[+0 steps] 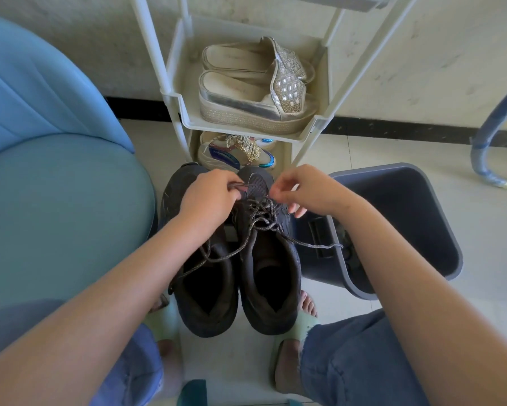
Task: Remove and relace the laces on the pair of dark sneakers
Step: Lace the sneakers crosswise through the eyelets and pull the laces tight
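Two dark sneakers stand side by side on the floor between my feet, toes pointing away. The left sneaker (205,291) is partly under my left forearm. The right sneaker (271,276) carries a loose grey speckled lace (261,218), tangled over its tongue, with one end trailing right and another running down to the left. My left hand (208,197) pinches a loop of the lace near the toe. My right hand (305,189) hovers at the sneaker's toe with thumb and forefinger pinched on a thin strand; its other fingers are loosely curled.
A white shoe rack (246,127) stands just beyond the sneakers, with silver platform slippers (255,86) on its shelf and colourful trainers (237,153) below. A grey bin (392,224) lies tipped at the right. A blue seat (56,171) fills the left.
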